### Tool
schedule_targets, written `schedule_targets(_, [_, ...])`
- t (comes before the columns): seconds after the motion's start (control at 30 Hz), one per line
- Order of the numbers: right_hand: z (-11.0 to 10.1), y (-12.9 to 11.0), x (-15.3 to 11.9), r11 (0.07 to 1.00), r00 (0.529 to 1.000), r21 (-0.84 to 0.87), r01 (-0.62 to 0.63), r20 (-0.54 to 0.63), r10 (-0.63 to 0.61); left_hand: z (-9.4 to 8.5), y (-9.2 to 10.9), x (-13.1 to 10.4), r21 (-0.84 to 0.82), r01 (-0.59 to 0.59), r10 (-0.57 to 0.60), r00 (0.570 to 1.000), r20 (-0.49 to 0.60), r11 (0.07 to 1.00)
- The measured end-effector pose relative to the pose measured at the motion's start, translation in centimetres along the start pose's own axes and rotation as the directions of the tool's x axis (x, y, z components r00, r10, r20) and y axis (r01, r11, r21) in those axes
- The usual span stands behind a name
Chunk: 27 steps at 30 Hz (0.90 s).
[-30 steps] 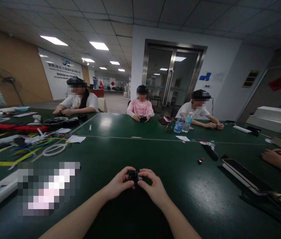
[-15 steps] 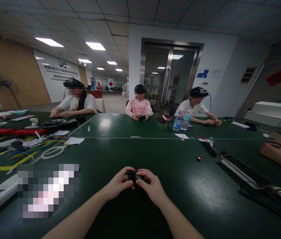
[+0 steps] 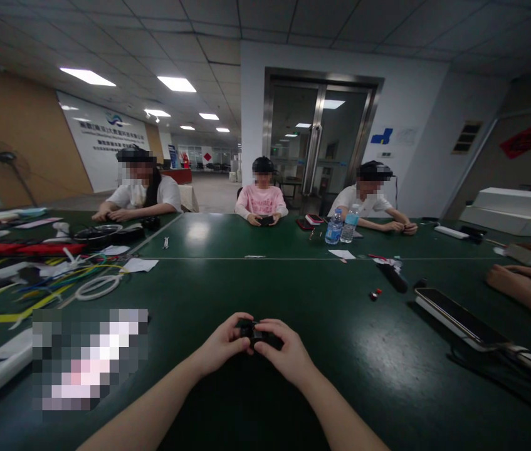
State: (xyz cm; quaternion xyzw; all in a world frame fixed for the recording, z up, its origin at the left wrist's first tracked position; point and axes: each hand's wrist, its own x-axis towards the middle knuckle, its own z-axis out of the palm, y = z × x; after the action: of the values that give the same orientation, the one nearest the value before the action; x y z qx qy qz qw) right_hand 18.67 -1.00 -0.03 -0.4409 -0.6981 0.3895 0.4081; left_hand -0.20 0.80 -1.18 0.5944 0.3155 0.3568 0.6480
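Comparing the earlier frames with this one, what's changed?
The pale patch on the small black object near the right fingertips now looks dark; any turn is unclear. The view shifted slightly: the bottles appear further left and higher. Left hand and right hand keep their grip; bottles and phone stayed put.

Two bottles (image 3: 334,228) stand near white paper (image 3: 341,254) on a green table (image 3: 209,282).

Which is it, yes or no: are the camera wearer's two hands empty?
No: the left hand and right hand hold a small black object between them.
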Motion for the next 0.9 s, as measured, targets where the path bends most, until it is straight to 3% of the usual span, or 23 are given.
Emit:
schedule_targets(0.27, [-0.02, 0.18, -0.09, 1.000, 1.000, -0.016, 0.018, 0.005, -0.018, 0.20, 0.66, -0.17, -0.005, 0.028, -0.028, 1.000, 0.000, 1.000])
schedule_targets(0.9, [0.16, 0.17, -0.17, 0.999, 1.000, -0.005, 0.031, 0.003, -0.031, -0.09, -0.10, 0.00, -0.001, 0.008, -0.008, 1.000, -0.001, 1.000])
